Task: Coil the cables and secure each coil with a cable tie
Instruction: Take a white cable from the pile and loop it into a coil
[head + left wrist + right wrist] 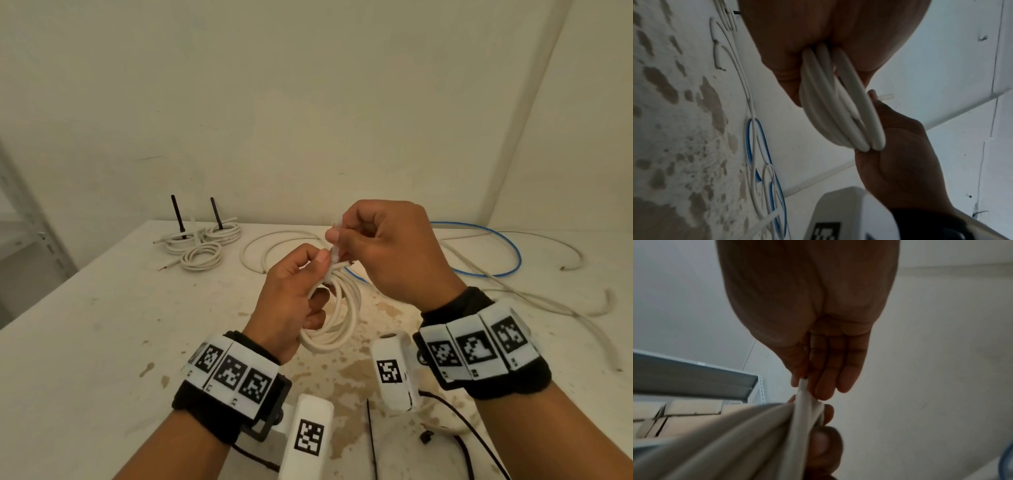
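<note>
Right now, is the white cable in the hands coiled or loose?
Coiled: the white cable hangs in stacked loops from the left hand.

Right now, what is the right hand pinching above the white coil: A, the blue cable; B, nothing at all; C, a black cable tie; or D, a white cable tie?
D. The right hand pinches a white cable tie that runs down to the white coil, which the left hand holds off the table; the blue cable lies loose behind them.
</note>
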